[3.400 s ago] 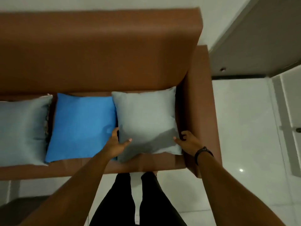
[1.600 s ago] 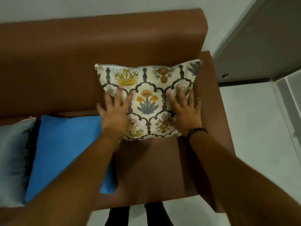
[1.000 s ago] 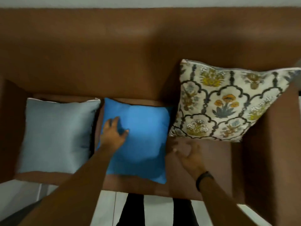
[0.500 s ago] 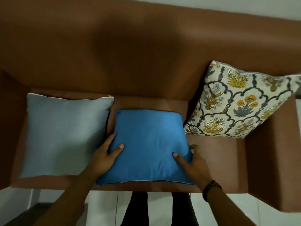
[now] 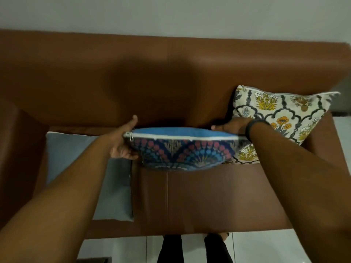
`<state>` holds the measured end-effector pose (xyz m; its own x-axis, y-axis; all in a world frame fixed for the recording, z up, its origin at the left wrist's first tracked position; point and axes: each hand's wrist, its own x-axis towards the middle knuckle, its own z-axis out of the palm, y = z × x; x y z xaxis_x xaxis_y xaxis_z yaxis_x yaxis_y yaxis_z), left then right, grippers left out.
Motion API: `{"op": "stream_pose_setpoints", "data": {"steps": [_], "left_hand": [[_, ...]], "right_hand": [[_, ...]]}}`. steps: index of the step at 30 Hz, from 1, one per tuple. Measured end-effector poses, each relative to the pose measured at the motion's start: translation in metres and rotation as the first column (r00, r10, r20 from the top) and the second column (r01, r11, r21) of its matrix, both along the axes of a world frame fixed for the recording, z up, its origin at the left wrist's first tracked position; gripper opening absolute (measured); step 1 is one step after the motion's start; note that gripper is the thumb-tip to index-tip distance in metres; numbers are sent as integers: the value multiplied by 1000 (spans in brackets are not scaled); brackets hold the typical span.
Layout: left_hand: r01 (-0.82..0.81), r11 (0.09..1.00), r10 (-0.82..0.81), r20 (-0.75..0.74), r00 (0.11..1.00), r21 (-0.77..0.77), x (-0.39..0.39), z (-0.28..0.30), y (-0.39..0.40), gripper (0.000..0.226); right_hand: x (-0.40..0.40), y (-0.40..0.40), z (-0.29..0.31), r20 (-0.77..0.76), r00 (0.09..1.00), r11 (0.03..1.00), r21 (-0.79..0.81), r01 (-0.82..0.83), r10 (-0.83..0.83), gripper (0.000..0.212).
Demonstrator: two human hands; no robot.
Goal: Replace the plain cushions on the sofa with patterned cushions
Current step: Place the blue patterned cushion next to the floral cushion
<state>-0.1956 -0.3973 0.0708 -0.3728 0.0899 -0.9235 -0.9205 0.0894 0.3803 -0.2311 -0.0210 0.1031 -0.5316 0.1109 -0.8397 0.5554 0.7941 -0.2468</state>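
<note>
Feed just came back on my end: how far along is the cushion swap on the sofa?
Done: the floral cushion leans against the sofa back at the right end. In hand: the left hand and right hand hold a cushion, plain blue on one side, dark fan pattern on the other, above the middle seat. Left: the plain grey cushion still lies at the left end.

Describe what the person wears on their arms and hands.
Both forearms are bare, with no sleeves in view. The right hand has a narrow black band around the wrist. The left hand and its wrist carry nothing: no watch, ring or glove visible.
</note>
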Motion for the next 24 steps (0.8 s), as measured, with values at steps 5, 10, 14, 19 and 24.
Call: {"op": "stream_pose_setpoints", "data": {"steps": [5, 10, 14, 19, 24], "left_hand": [[-175, 984, 178, -147, 973, 36, -39, -21, 10, 98], [-212, 949, 63, -517, 853, -233, -8, -43, 52, 77], [-128, 592, -715, -592, 372, -795, 44, -59, 92, 85], [6, 250, -967, -250, 47, -968, 36, -89, 111, 95], [25, 237, -874, -202, 442, -971, 34, -105, 80, 124]], "right_hand": [[-55, 2, -12, -369, 844, 921, -129, 368, -389, 76], [-10, -10, -38, -750, 634, 961, -11, 276, -191, 73], [62, -60, -71, -813, 479, 938, 338, -73, 330, 92], [70, -71, -124, -654, 310, 710, 526, -468, 690, 97], [64, -5, -138, -681, 592, 878, 469, -98, 430, 131]]}}
